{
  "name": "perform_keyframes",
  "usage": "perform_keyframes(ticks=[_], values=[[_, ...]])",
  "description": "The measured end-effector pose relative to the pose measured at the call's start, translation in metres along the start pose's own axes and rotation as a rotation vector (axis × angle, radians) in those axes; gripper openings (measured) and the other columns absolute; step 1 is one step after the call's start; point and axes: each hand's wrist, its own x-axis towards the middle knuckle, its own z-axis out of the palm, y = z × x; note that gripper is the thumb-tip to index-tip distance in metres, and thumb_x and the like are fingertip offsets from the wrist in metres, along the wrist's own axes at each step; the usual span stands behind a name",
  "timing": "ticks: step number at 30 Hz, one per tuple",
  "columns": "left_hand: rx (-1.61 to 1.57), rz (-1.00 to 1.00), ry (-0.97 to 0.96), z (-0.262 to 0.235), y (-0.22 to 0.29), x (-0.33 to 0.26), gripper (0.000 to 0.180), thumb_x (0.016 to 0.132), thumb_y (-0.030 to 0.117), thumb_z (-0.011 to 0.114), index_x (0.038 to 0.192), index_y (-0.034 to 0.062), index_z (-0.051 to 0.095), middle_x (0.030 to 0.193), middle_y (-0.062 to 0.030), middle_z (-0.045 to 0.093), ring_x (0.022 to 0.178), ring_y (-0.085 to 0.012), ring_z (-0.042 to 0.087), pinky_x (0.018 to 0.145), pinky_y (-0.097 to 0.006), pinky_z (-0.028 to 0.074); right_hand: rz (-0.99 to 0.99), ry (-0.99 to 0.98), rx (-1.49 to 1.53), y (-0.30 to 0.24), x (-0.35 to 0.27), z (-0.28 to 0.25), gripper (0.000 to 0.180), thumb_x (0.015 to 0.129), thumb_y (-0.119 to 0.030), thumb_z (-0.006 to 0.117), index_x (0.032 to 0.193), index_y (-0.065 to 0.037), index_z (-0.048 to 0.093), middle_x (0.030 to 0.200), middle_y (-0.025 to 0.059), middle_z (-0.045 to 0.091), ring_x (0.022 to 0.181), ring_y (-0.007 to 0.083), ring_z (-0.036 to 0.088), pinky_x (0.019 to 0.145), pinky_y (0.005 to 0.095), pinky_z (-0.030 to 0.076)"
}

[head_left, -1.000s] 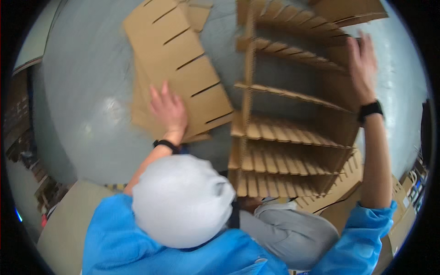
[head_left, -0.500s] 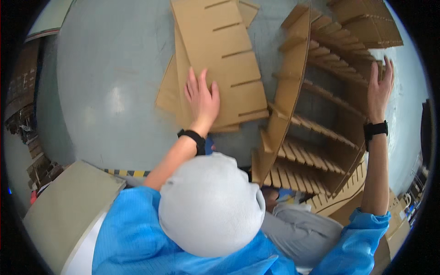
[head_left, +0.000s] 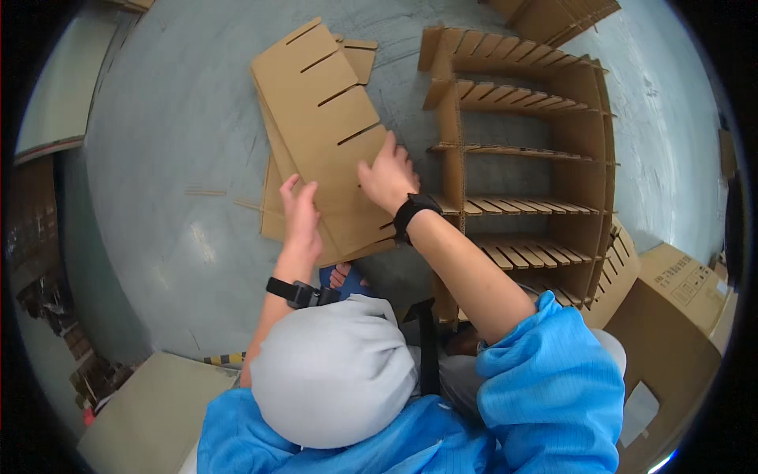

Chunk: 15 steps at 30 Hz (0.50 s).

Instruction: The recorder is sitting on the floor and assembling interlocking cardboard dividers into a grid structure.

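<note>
A slotted cardboard panel [head_left: 328, 138] lies on top of a loose stack of cardboard sheets on the floor before me. My left hand [head_left: 302, 220] is over the stack's near left part, thumb and fingers apart. At the panel's right edge is my right hand [head_left: 390, 175], its thumb over the cardboard and its fingers spread and bent near the edge. Whether those fingertips reach under the panel is hidden. Right of the stack stands an assembled cardboard divider frame [head_left: 452, 126], with several slotted cross strips between its long sides.
More folded cardboard [head_left: 553, 20] stands at the far right. Beside me on the right is a cardboard box [head_left: 671, 316], with a slotted sheet [head_left: 616, 265] against the frame. Thin cardboard strips [head_left: 207, 192] lie on the floor left of the stack. A pale flat surface [head_left: 162, 403] sits near left.
My right hand has left the frame's far right side and come across to the panel's right edge. My left hand has drawn back from the panel's middle toward its near left part.
</note>
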Motion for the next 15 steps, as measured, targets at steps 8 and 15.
perform_keyframes(ticks=[8, 15], values=[[0.07, 0.161, -0.066, -0.041, 0.054, -0.021, 0.059, 0.096, 0.03, 0.055, 0.147, 0.0141, 0.03, 0.134, -0.0093, 0.052, 0.127, -0.0207, 0.044, 0.105, -0.046, 0.032, -0.104, -0.078, 0.23, -0.045, -0.045, -0.018, 0.079, 0.088, -0.031, 0.057, 0.149, 0.001, 0.017, 0.143, 0.0277, 0.038, 0.131, 0.0418, 0.043, 0.104, 0.054, 0.041], [0.366, 0.397, -0.169, -0.048, 0.078, -0.033, 0.05, 0.099, 0.021, 0.054, 0.144, 0.0103, 0.034, 0.126, -0.0134, 0.056, 0.109, -0.0209, 0.057, 0.092, -0.033, 0.046, -0.252, 0.148, 0.186, -0.06, -0.078, -0.02, 0.074, 0.087, -0.035, 0.061, 0.143, 0.001, 0.03, 0.144, 0.0306, 0.036, 0.133, 0.0435, 0.039, 0.107, 0.0497, 0.039]])
